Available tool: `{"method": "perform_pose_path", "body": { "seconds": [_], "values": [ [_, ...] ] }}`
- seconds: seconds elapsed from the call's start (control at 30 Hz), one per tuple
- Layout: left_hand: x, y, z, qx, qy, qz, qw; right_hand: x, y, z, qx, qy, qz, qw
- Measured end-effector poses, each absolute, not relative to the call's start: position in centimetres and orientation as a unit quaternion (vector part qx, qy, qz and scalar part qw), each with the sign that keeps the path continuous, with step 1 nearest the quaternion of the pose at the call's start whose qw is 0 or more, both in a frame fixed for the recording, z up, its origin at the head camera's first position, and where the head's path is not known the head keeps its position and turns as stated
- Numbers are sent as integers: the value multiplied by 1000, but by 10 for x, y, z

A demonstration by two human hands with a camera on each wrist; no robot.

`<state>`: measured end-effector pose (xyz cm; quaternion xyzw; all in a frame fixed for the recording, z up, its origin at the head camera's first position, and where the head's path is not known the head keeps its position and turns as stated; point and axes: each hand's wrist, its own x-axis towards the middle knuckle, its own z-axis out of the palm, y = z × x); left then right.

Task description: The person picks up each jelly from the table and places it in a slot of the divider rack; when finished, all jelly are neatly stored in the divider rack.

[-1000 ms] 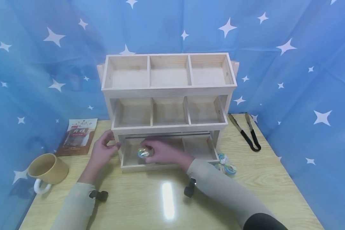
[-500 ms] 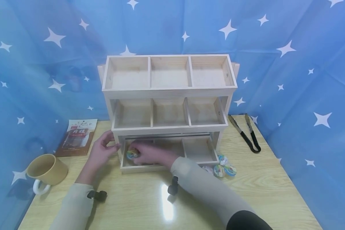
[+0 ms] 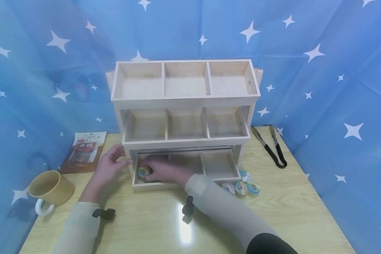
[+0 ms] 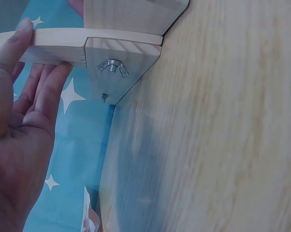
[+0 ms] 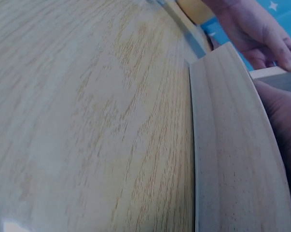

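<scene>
A three-tier wooden rack (image 3: 185, 102) with divided trays stands on the table. In the head view my right hand (image 3: 162, 170) is inside the bottom tray's left compartment, holding a small round cup with a colourful printed top (image 3: 144, 171). In the right wrist view, the tray's front board (image 5: 237, 145) hides most of that hand and the cup. My left hand (image 3: 112, 163) grips the rack's left upright. The left wrist view has its thumb and fingers on opposite sides of that upright (image 4: 58, 46), above a wing nut (image 4: 113, 65).
Several similar small cups (image 3: 241, 187) lie at the tray's front right corner. Black-handled tongs (image 3: 274, 151) are to the rack's right. On the left are a flat printed packet (image 3: 84, 151) and a yellow mug (image 3: 52, 187) with a white handle. A blue star-patterned cloth (image 3: 320, 88) hangs behind.
My right hand has moved left with the small cup, lower into the left compartment. More of the cups at the right has come into view. My left hand has stayed on the upright.
</scene>
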<state>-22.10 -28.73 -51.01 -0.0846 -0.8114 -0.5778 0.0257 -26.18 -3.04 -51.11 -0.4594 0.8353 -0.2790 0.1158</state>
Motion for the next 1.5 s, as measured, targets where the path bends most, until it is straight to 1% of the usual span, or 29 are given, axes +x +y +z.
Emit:
{"method": "perform_pose_path", "body": {
  "seconds": [0.17, 0.4, 0.5, 0.6, 0.67, 0.9, 1.07, 1.23, 1.37, 1.5],
  "values": [
    [-221, -287, -511, -87, -817, -570, 30, -262, -32, -512, -450, 838, -287, 116],
    [-222, -289, -514, -90, -814, -573, 26, -260, -27, -513, -404, 824, -363, 162],
    [-221, -289, -513, -88, -815, -573, 21, -255, -19, -510, -371, 818, -404, 172],
    [-220, -288, -512, -86, -812, -576, 14, -248, -7, -504, -337, 819, -434, 166],
    [-220, -288, -512, -88, -810, -580, 13, -241, 3, -498, -317, 826, -439, 155],
    [-219, -287, -510, -87, -807, -584, 8, -209, 55, -482, -335, 859, -383, 54],
    [-217, -287, -510, -87, -808, -583, 11, -188, 102, -480, -317, 863, -391, 36],
    [-217, -288, -511, -85, -806, -585, 14, -176, 147, -482, -314, 854, -415, 3],
    [-218, -288, -512, -90, -805, -586, 16, -167, 180, -482, -310, 862, -397, -56],
    [-219, -286, -512, -95, -804, -587, 19, -157, 214, -481, -283, 882, -361, -114]
  ]
}}
